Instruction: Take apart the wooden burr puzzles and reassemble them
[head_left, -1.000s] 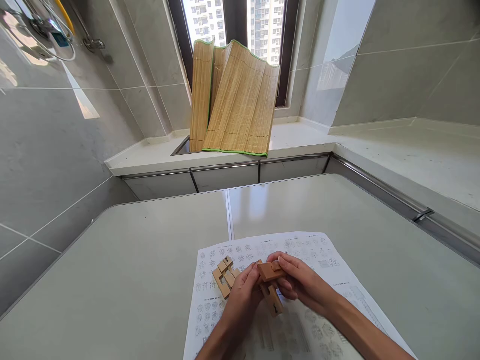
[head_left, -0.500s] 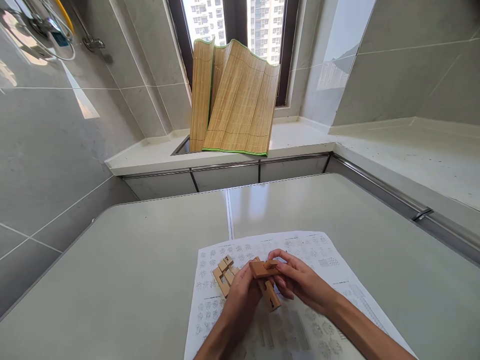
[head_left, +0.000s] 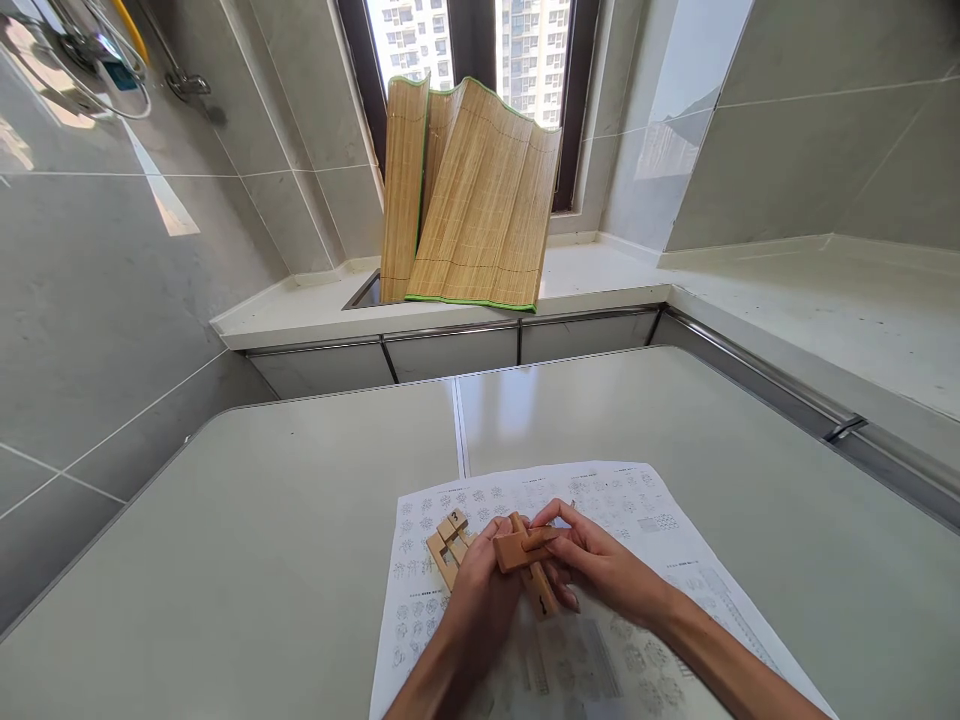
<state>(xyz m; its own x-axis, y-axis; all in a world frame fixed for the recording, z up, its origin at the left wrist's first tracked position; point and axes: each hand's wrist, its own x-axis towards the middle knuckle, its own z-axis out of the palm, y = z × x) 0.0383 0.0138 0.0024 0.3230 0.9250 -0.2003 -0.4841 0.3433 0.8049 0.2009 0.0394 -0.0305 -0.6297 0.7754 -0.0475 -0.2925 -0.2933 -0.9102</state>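
Observation:
Between my hands is a cluster of reddish-brown wooden puzzle pieces [head_left: 512, 551], crossing one another above the printed sheet. My left hand [head_left: 484, 585] is closed around its left side. From the right, my right hand [head_left: 589, 555] pinches a short piece that lies across the top. A longer notched piece [head_left: 540, 590] with a dark mark on its end slants down toward me under the others. Beside my left hand, paler wooden puzzle pieces [head_left: 451, 540], one marked 3, lie on the sheet, partly hidden by that hand.
The white sheet [head_left: 675, 530] with rows of small diagrams lies on the pale table [head_left: 300, 520]. Beyond the table's far edge run a metal rail [head_left: 450, 330] and a white ledge. A folded bamboo mat [head_left: 484, 200] leans at the window.
The top piece has turned and tilted in my fingers, and the wooden cluster has shifted slightly left. The pale pieces on the sheet stay where they were.

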